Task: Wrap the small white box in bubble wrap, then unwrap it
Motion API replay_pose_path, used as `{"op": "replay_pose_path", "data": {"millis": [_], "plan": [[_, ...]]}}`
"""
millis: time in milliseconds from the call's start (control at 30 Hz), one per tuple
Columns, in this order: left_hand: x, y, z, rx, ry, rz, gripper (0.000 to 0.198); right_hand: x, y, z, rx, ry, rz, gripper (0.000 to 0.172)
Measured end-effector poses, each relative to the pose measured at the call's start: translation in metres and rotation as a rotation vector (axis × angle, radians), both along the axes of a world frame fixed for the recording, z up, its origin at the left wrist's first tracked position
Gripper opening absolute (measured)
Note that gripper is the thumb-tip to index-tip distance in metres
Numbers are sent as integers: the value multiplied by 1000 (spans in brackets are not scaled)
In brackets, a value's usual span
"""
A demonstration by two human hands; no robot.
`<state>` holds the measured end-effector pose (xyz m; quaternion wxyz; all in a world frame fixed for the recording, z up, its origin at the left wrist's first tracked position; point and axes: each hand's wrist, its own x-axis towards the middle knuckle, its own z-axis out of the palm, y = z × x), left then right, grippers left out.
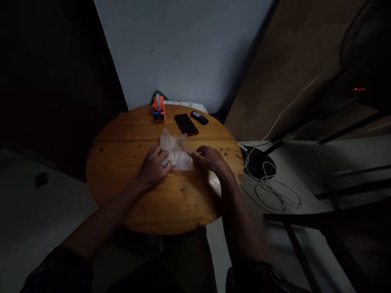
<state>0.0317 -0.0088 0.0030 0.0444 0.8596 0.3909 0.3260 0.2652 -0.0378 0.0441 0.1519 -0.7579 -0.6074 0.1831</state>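
A crumpled sheet of clear bubble wrap [181, 160] lies on the round wooden table [128, 199], one corner standing up at its back left. My left hand [153, 166] rests at the sheet's left edge, with fingers curled over the plastic and the thumb pressing at its near side. At the right edge is my right hand [209, 158], its fingers loosely bent and apart, the tips by the wrap. Whether those tips touch the sheet I cannot tell. Anything under or inside the plastic is hidden by its folds and the dim light.
An orange tape dispenser [159, 108] stands at the table's back edge. Right of it lie a dark phone-like slab [186, 124] and a small keypad phone [199, 117]. A white wall [183, 53] rises behind. Coiled cable [271, 187] and dark furniture legs occupy the floor to the right.
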Motion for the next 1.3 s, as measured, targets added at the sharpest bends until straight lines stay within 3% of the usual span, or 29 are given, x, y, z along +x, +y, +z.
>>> {"op": "replay_pose_path", "data": {"millis": [233,433,733,1000,1300], "plan": [[4,-7,-3,-40,-38,31,11,-21,-5,-30,65,297,-98,69],[4,-12,-1,-36,-3,76,15,-31,5,-46,241,538,-69,61],[5,-8,3,-88,3,73,18,-63,-2,-34,424,490,147,54],[5,-6,3,-175,-67,47,15,-76,-5,-36,448,419,189,55],[5,-8,2,-266,-140,13,20,-73,-19,-31,357,550,259,55]]}}
